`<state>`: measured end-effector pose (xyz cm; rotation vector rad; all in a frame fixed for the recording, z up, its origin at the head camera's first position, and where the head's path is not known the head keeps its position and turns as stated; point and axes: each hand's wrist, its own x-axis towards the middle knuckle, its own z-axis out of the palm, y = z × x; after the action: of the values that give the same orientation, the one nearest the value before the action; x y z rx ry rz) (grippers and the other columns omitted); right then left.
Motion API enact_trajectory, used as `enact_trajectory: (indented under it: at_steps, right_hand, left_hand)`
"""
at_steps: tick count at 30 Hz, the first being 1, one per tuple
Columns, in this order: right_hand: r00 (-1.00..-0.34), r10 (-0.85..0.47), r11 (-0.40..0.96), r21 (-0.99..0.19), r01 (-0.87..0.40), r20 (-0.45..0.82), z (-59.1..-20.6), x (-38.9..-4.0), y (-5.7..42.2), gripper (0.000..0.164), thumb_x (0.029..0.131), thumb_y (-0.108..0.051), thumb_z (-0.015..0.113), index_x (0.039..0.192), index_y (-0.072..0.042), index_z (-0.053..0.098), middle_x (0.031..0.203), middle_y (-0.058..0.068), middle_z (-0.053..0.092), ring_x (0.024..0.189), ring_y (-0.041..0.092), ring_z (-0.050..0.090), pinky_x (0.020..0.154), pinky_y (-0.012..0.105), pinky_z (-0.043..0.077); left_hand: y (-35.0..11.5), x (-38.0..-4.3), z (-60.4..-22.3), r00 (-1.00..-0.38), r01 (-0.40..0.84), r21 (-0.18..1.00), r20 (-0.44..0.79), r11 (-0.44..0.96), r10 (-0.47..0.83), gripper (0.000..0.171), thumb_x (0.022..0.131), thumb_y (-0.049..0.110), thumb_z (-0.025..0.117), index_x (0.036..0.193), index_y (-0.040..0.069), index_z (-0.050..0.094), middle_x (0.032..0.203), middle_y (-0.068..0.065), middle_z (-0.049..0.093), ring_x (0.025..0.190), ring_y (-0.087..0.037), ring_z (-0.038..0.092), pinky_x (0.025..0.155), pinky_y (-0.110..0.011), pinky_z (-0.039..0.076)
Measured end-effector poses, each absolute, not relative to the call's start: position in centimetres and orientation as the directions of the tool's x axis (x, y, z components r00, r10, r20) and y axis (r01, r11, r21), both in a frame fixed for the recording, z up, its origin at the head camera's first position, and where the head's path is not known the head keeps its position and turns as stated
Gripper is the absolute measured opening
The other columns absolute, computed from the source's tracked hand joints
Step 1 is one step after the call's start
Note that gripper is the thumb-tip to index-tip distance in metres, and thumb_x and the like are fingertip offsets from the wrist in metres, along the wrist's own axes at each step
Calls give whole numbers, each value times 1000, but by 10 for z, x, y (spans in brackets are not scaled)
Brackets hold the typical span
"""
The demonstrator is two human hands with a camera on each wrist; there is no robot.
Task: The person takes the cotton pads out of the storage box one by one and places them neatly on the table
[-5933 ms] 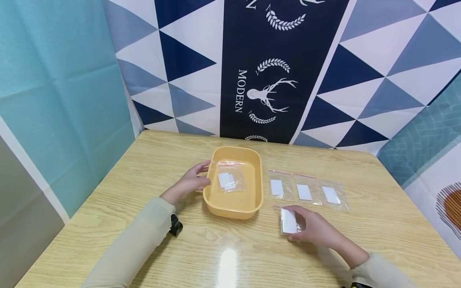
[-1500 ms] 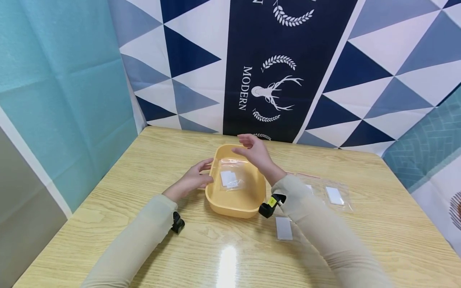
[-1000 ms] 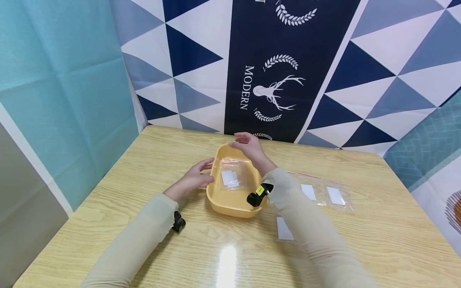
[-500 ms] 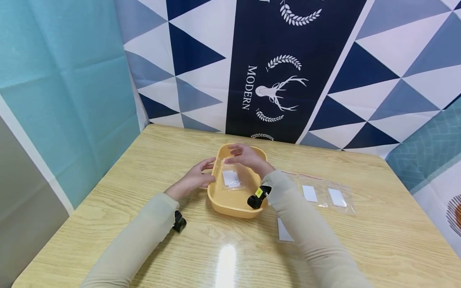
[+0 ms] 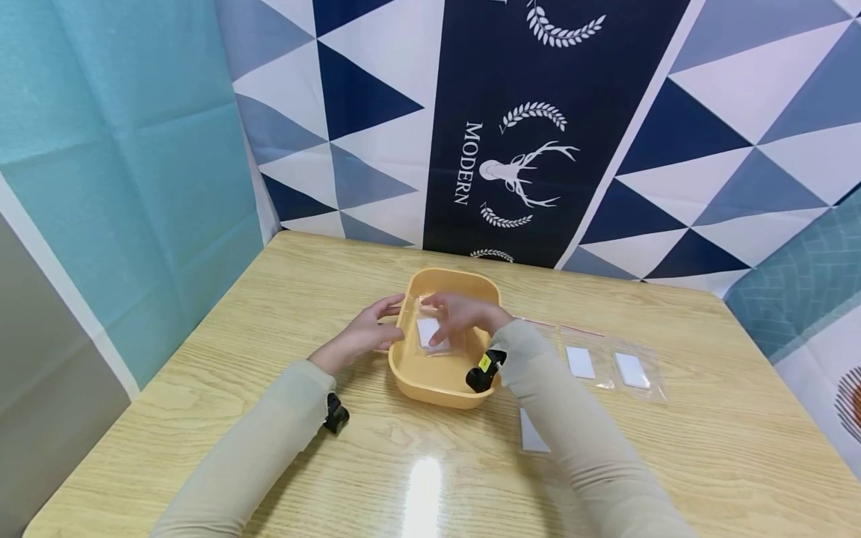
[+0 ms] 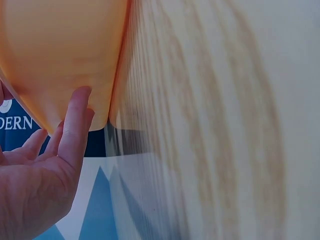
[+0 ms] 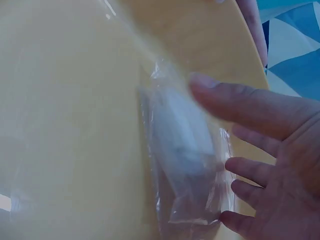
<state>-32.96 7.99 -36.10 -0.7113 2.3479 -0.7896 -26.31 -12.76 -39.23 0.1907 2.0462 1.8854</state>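
A yellow-orange plastic basin (image 5: 437, 394) stands on the wooden table. Inside it lie clear zip bags (image 7: 182, 135) with white cards in them, overlapping one another. My right hand (image 5: 460, 312) is down in the basin above these bags, blurred, its fingers spread. In the right wrist view the thumb hovers over the cards and the fingertips reach the bags' zip edge; none is gripped. My left hand (image 5: 363, 330) rests at the basin's left side. The left wrist view shows its nearly straight fingers (image 6: 75, 125) against the outer wall.
Right of the basin lie more zip bags with white cards (image 5: 580, 362), another card bag (image 5: 632, 370) and one partly behind my right sleeve. A further card (image 5: 534, 433) lies nearer me, partly covered by the sleeve. Patterned cloth (image 5: 377, 179) hangs behind the table.
Earlier my right hand held a card bag on the table; that bag lies there now. The hand went over the basin's far rim, then down onto the bags inside. My left hand stays at the basin.
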Motion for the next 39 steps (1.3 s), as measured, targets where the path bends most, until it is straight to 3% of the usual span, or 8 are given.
enact_trajectory:
  at_steps: [5,10,15,20,24,33,39]
  right_hand:
    - [-675,-628,728,-598,-336,-386,-364,-331,82,93,66,-13,84,143,-5,32,148,16,27,133,27,23,113,42,13]
    - [-671,-639,738,-545,-397,-377,-366,-333,83,89,67,-14,83,141,-3,36,145,16,31,132,28,26,113,42,14]
    - [-646,-667,720,-541,-434,-371,-366,-333,81,81,70,-13,81,138,0,40,139,16,40,125,26,35,110,40,22]
    - [-654,-680,712,-512,-480,-333,-366,-332,79,63,69,-9,80,125,-2,51,115,11,55,102,23,47,95,32,38]
    - [-681,-661,726,-497,-475,-315,-366,-332,77,56,68,-7,80,117,-3,55,104,7,56,94,21,49,86,29,40]
    - [-713,-665,708,-491,-507,-223,-367,-333,76,58,66,-3,75,120,4,55,113,13,58,98,23,51,93,35,42]
    - [-735,-654,685,-551,-477,-177,-364,-338,79,53,68,-5,76,117,2,56,112,12,59,100,24,51,96,36,40]
  left_hand:
    - [-127,-256,-379,-924,-150,983,-177,103,340,76,81,-5,55,148,10,22,144,-23,30,117,-40,47,85,-41,52]
    - [-126,-247,-367,-926,-139,985,-165,99,340,76,80,-6,55,148,6,22,144,-26,28,116,-42,47,84,-39,52]
    - [-126,-245,-364,-925,-142,986,-166,92,342,75,81,-5,54,148,6,22,144,-25,28,116,-42,47,84,-38,52]
    - [-127,-245,-364,-922,-148,985,-169,84,348,75,81,-6,54,148,7,22,144,-24,29,117,-42,46,85,-39,52]
    - [-127,-247,-367,-922,-150,985,-170,84,347,75,81,-6,54,148,7,22,144,-23,29,118,-42,46,84,-38,52]
    - [-127,-262,-390,-930,-147,985,-169,91,326,76,81,-4,56,148,13,24,144,-20,32,115,-38,49,80,-36,54]
    - [-126,-261,-393,-941,-126,986,-153,107,301,75,81,-3,57,147,14,27,141,-18,37,113,-36,52,80,-35,54]
